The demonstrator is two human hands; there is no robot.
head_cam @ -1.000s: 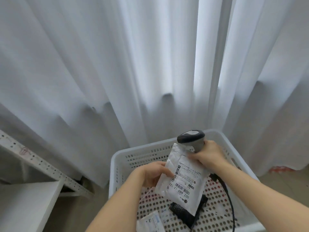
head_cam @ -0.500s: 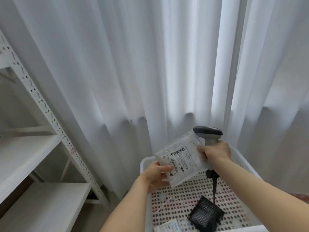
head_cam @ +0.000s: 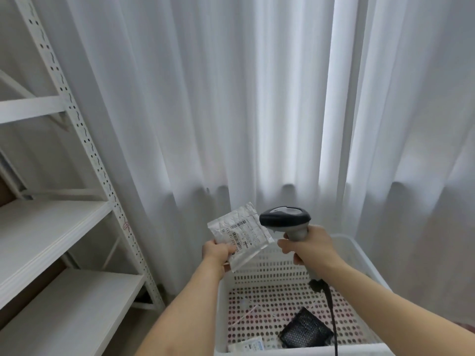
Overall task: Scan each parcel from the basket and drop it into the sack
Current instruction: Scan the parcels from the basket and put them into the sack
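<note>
My left hand (head_cam: 217,251) grips a flat white parcel (head_cam: 240,233) by its lower left corner, label and barcodes facing up, above the basket's left rim. My right hand (head_cam: 312,249) grips the handle of a grey and black barcode scanner (head_cam: 284,219), whose head sits just right of the parcel, apart from it. Its black cable (head_cam: 331,312) hangs down into the white perforated basket (head_cam: 270,268). In the basket lie a black mesh-patterned parcel (head_cam: 305,331) and a white labelled parcel (head_cam: 246,346) at the near edge. No sack is in view.
A white metal shelving rack (head_cam: 84,140) with white boards (head_cam: 48,227) stands at the left. White curtains (head_cam: 257,98) hang behind the basket and fill the background.
My left hand has carried the parcel up and to the left, out of the basket. My right hand has let go of the parcel and now holds only the scanner. The view has turned left.
</note>
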